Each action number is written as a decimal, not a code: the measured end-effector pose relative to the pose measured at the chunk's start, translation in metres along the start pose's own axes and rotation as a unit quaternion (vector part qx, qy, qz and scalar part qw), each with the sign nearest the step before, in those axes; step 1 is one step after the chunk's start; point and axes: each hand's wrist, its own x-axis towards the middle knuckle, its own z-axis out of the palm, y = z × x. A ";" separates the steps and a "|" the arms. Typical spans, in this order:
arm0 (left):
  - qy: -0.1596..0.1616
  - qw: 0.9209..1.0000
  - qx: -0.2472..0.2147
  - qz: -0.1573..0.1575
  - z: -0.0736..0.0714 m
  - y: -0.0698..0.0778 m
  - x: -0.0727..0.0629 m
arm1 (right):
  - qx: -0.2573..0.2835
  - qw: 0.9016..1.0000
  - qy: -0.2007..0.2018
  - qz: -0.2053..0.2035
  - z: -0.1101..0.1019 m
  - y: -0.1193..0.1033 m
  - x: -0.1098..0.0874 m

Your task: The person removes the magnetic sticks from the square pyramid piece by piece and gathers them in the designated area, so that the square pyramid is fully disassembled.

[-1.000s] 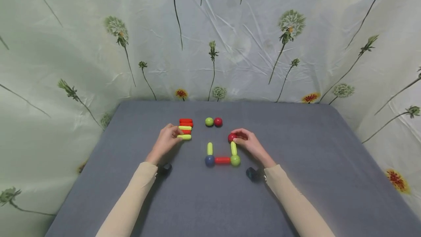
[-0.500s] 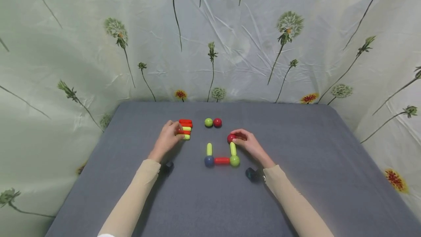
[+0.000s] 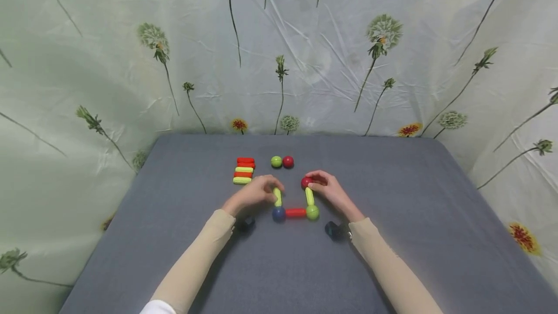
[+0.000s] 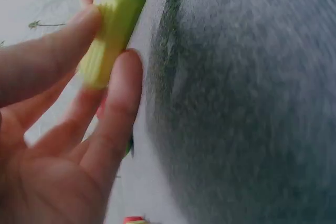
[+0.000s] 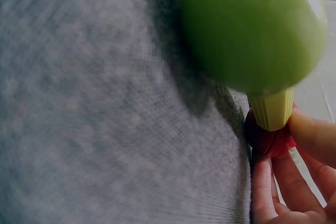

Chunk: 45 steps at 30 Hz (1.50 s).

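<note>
Pinched in our right hand [image 3: 330, 191], the red ball [image 3: 306, 182] sits at the right yellow rod's [image 3: 310, 197] far end; our left hand [image 3: 256, 193] brackets the left yellow rod [image 4: 118, 14], whether gripping we cannot tell. We seem to be aligning; the next move calls for steadiness.

A pale, shiny sheet [image 3: 331, 57] printed with long-stemmed flowers hung behind and along both sides, creased toward twelve o'clock in the head view. One dandelion head [image 3: 153, 38] showed at ten o'clock, and an orange-red bloom [image 3: 525, 239] at four. A grey cloth-covered table [image 3: 279, 270] spread down to six o'clock, its far corners at nine and three. Soft light left faint glints on the creases.
</note>
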 end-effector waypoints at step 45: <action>-0.089 0.968 0.188 0.140 0.016 0.011 -0.016 | 0.011 1.000 -0.004 0.000 0.000 -0.001 -0.001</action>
